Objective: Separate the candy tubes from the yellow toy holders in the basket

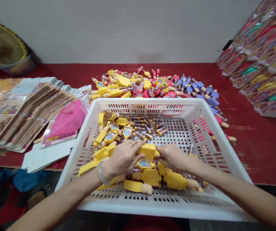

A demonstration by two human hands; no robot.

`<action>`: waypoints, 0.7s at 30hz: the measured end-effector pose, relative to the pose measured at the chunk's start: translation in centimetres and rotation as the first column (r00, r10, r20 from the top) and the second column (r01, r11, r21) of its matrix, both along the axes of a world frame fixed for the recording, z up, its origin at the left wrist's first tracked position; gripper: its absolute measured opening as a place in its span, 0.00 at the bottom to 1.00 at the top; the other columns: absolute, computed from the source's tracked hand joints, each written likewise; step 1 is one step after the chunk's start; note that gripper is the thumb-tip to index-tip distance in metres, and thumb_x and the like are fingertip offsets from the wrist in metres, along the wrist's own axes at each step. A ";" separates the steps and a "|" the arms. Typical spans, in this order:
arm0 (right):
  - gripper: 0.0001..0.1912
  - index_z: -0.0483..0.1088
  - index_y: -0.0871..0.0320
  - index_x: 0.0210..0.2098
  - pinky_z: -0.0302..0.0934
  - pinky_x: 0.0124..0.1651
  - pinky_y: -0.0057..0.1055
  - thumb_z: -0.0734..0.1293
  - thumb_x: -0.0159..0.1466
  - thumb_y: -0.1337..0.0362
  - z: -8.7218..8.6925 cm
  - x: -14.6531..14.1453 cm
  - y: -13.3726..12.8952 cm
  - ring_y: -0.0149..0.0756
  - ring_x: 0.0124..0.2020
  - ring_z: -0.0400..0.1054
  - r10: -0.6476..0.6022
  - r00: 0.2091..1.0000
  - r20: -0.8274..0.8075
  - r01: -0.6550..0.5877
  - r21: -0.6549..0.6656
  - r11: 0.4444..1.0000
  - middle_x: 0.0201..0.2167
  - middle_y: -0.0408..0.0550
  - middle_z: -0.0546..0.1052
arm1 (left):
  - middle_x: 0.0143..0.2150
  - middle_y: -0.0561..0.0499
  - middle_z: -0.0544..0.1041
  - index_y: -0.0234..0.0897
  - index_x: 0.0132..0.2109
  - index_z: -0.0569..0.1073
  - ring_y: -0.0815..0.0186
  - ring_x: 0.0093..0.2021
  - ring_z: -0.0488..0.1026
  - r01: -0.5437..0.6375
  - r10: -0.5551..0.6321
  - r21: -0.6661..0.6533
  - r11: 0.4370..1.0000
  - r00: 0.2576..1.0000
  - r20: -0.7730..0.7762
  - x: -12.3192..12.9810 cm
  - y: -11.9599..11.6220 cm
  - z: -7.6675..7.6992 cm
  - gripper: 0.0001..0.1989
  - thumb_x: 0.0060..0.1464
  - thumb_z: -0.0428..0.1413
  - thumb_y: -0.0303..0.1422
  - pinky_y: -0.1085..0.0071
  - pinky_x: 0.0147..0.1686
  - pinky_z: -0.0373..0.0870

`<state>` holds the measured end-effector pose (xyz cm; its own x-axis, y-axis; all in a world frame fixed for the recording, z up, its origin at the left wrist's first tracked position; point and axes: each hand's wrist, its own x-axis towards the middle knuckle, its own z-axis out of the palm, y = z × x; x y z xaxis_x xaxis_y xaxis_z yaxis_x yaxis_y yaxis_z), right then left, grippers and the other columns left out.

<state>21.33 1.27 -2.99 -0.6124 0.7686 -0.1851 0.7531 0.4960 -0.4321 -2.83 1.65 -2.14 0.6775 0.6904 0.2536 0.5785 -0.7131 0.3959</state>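
My left hand point(123, 158), with a band at the wrist, is closed around a yellow plastic toy point(148, 152) above the basket. My right hand point(172, 156) pinches the right end of the same toy, where a small tube seems to join it; the fingers partly cover that end. Below both hands, the white slotted basket point(149, 102) holds yellow toys point(151, 177) with beige ends, some showing a printed blue face point(110, 136). Small clear tubes with yellow caps point(148, 127) lie loose near the basket's far middle.
Behind the basket spreads a pile of yellow, pink and purple toys point(124, 81) on the red table point(255, 144). Folded printed cards point(35, 112) and a pink plastic piece point(68, 118) lie at left. Packaged toys point(270, 70) are stacked at right.
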 end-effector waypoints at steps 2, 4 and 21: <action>0.10 0.69 0.60 0.33 0.52 0.27 0.24 0.67 0.63 0.58 0.2 0.2 0.3 0.31 0.24 0.62 0.012 0.986 -0.167 -0.072 -0.358 0.931 0.25 0.42 0.71 | 0.44 0.39 0.75 0.30 0.60 0.63 0.57 0.44 0.71 0.086 -0.085 0.097 0.992 0.996 -0.013 -0.1 0.0 -0.1 0.22 0.64 0.48 0.38 0.60 0.43 0.70; 0.15 0.69 0.59 0.34 0.53 0.25 0.23 0.66 0.63 0.52 0.2 0.7 1.2 0.29 0.23 0.61 0.002 0.957 -0.291 -0.170 -0.552 0.817 0.25 0.40 0.70 | 0.45 0.41 0.75 0.32 0.61 0.62 0.57 0.44 0.71 0.102 -0.102 0.083 0.991 0.995 -0.009 -0.4 0.2 -0.1 0.22 0.64 0.49 0.37 0.61 0.43 0.70; 0.12 0.69 0.62 0.45 0.56 0.29 0.30 0.59 0.65 0.67 -11.2 6.5 8.5 0.44 0.37 0.69 -0.164 0.913 0.373 0.069 0.256 0.964 0.45 0.60 0.70 | 0.25 0.54 0.72 0.33 0.42 0.72 0.71 0.23 0.69 0.118 0.894 -0.886 0.449 -0.046 0.447 -1.4 5.6 -0.1 0.20 0.50 0.61 0.46 0.78 0.23 0.65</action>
